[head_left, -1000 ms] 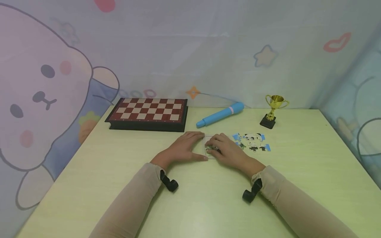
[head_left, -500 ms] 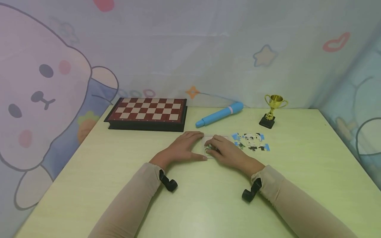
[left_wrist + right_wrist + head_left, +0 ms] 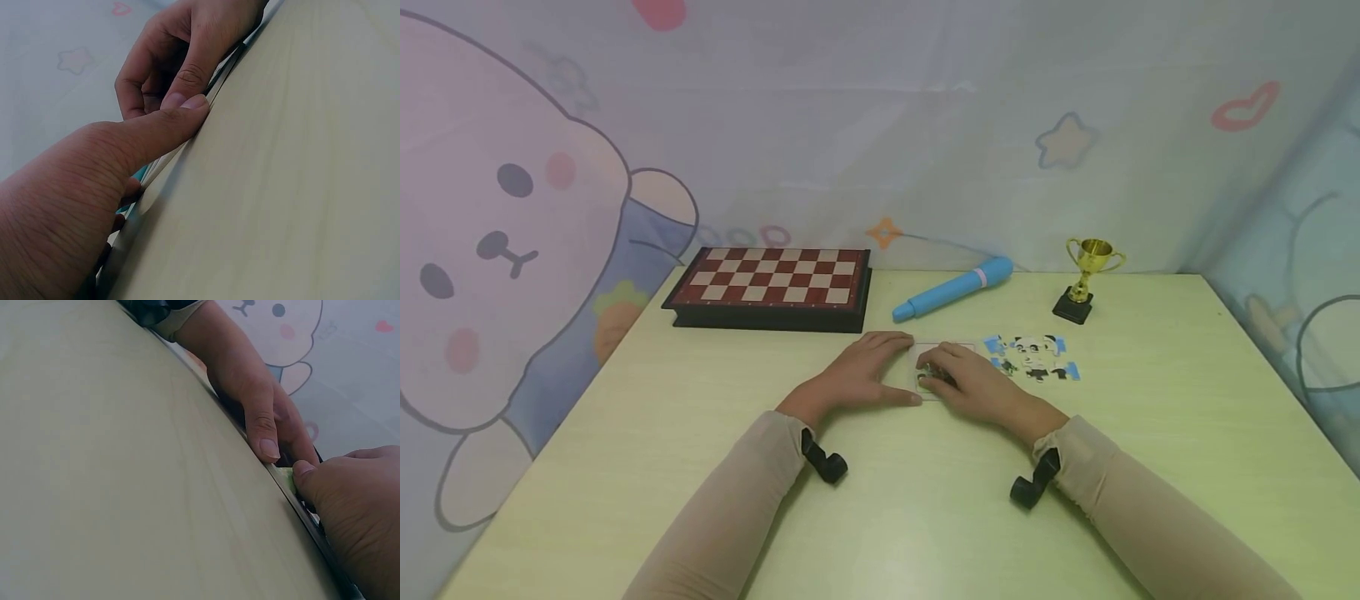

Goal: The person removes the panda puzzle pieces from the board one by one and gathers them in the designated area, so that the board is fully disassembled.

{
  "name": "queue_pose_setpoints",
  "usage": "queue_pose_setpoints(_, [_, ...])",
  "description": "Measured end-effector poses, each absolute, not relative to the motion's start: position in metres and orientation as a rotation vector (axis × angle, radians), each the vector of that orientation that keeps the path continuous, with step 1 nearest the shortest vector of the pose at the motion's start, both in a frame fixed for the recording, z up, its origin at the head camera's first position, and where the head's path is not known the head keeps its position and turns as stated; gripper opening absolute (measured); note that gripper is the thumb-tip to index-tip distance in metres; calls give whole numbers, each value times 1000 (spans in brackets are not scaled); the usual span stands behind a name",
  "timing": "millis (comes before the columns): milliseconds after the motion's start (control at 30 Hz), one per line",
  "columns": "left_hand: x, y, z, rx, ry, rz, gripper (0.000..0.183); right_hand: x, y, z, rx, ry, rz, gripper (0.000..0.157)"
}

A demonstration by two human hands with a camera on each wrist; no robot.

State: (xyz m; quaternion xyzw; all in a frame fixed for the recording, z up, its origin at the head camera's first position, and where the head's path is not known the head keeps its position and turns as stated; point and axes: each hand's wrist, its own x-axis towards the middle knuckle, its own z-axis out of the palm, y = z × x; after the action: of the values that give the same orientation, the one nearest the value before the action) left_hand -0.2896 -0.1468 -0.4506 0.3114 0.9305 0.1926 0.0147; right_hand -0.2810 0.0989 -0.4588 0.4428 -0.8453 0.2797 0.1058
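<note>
In the head view a thin pale puzzle board (image 3: 927, 353) lies flat on the table between the hands. My left hand (image 3: 859, 375) rests at its left side, fingers stretched to the far corner and thumb to the near one. My right hand (image 3: 973, 383) is over the board, its curled fingers and thumb pinching a small puzzle piece, mostly hidden by the fingers. A greenish patch of a piece (image 3: 287, 477) shows by the right thumb in the right wrist view. Just right of the board are several loose puzzle pieces (image 3: 1036, 357) with a panda picture in blue, white and black.
A folded chessboard box (image 3: 771, 287) stands at the back left of the table (image 3: 880, 517). Behind the board lies a blue microphone-shaped stick (image 3: 953, 289). A small gold trophy cup (image 3: 1084, 279) on a black base stands at the back right, before a printed curtain (image 3: 880, 125).
The right hand's fingers have drawn slightly together and shifted a little over the board. My left hand keeps its place, and the loose pieces lie as before.
</note>
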Motion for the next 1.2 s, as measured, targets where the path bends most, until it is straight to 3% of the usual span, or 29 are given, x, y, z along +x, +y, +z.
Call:
queue_pose_setpoints(733, [-289,-146,-450,961,2893,584,99,-276,106,-453,1262,-2396,996,21])
queue_pose_setpoints(1200, [-290,-146,-450,975,2900,550,101,-276,159,-453,1279,-2353,978,29])
